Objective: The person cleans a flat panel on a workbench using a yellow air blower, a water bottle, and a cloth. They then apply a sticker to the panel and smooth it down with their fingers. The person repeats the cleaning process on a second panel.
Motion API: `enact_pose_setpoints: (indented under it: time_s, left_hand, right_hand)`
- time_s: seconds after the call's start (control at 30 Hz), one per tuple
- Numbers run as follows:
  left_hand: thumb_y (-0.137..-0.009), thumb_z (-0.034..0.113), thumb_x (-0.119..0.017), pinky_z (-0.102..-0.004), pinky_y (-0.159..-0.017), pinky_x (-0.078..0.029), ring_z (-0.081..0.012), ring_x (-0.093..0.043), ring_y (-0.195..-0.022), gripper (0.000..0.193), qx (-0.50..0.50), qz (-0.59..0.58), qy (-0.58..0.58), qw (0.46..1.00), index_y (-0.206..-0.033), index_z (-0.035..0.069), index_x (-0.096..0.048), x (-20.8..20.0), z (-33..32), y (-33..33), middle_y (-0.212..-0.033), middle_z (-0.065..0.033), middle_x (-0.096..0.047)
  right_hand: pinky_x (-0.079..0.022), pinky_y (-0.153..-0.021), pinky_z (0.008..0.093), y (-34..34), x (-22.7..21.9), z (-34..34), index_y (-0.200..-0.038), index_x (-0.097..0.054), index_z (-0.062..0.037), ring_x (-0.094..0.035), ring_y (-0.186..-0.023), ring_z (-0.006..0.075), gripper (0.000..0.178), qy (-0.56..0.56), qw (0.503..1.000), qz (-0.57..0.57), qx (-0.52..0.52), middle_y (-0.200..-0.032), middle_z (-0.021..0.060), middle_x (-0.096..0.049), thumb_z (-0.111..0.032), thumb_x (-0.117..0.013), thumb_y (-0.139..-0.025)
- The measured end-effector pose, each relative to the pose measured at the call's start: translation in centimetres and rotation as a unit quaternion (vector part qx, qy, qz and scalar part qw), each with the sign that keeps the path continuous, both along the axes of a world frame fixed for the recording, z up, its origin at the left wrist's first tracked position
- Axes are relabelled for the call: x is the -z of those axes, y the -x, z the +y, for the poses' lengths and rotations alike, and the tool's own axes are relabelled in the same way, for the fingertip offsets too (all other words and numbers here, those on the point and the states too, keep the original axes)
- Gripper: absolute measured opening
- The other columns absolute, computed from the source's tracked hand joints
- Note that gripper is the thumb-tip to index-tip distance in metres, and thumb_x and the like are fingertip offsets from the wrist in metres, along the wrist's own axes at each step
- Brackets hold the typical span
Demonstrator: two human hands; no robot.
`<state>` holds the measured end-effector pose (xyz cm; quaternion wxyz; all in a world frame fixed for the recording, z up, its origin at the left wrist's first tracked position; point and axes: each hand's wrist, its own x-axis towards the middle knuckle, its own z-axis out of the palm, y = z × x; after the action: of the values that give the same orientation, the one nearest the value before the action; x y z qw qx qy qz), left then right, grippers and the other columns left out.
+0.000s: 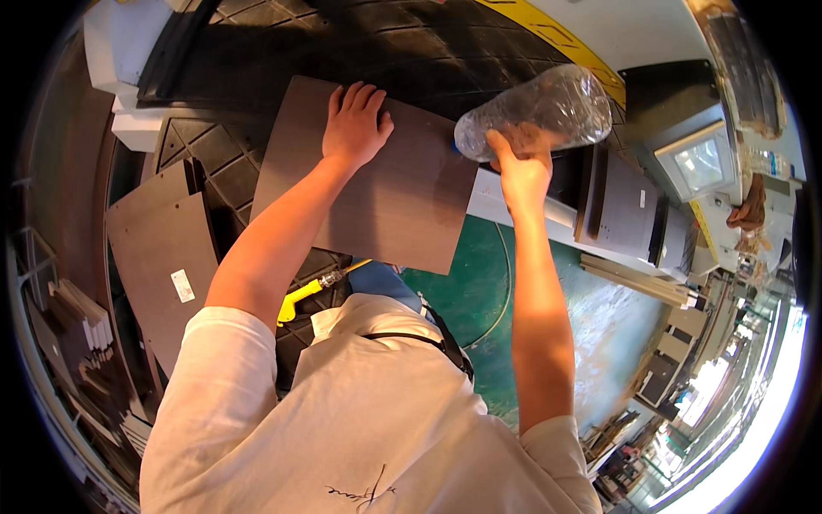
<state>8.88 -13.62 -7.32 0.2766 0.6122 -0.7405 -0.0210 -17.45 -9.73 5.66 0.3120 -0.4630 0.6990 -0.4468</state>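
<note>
A flat brown board lies at a slant in front of me, with a darker patch near its right edge. My left hand rests flat on its far part, fingers spread and the tips reaching the far edge. In my right hand is a large clear plastic bottle, tipped on its side above the board's right corner. Its narrower end points left, where a bit of blue shows. The bottle looks mostly see-through; whether any liquid is inside, I cannot tell.
Left of me stand more brown panels, one with a white label. A yellow air gun lies close to my waist. Further panels are stacked at the right. A thin hose runs over the green floor. Black ridged matting spans the far side.
</note>
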Motion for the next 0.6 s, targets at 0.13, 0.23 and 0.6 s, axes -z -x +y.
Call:
enact_pose_setpoints:
  time_s: [0.13,0.23,0.6]
  left_hand:
    - [-0.099,0.029,-0.061,-0.0543,-0.124,-0.031,-0.0293,-0.05,-0.141,0.041,-0.002,-0.006,-0.001,1.0,-0.133,0.008,-0.064,-0.3,-0.1,-0.2,-0.138,-0.0096,-0.063]
    - [-0.098,0.029,-0.061,-0.0545,-0.123,-0.032,-0.0291,-0.05,-0.141,0.039,-0.002,-0.002,0.0,1.0,-0.132,0.008,-0.064,-0.2,0.2,-0.3,-0.137,-0.0095,-0.063]
    - [-0.098,0.027,-0.062,-0.0525,-0.123,-0.033,-0.0292,-0.051,-0.142,0.04,0.014,-0.003,-0.008,1.0,-0.133,0.008,-0.065,-0.9,0.0,0.0,-0.14,-0.0097,-0.063]
  right_hand:
    - [-0.063,-0.073,0.0325,-0.3,-0.4,-1.1,-0.131,-0.06,0.0005,-0.072,-0.1,0.0188,0.056,-0.003,0.997,0.072,-0.032,-0.12,0.0115,-0.073,-0.018,-0.089,-0.086]
    - [-0.063,-0.073,0.0326,0.5,-1.8,-2.4,-0.129,-0.062,0.0005,-0.072,-0.1,0.0186,0.055,-0.028,1.0,-0.001,-0.003,-0.118,0.011,-0.073,-0.019,-0.09,-0.086]
    - [-0.064,-0.075,0.0336,2.1,-0.3,0.8,-0.133,-0.058,0.0016,-0.072,-0.101,0.0201,0.06,-0.02,0.997,0.07,0.013,-0.119,0.013,-0.073,-0.02,-0.089,-0.087]
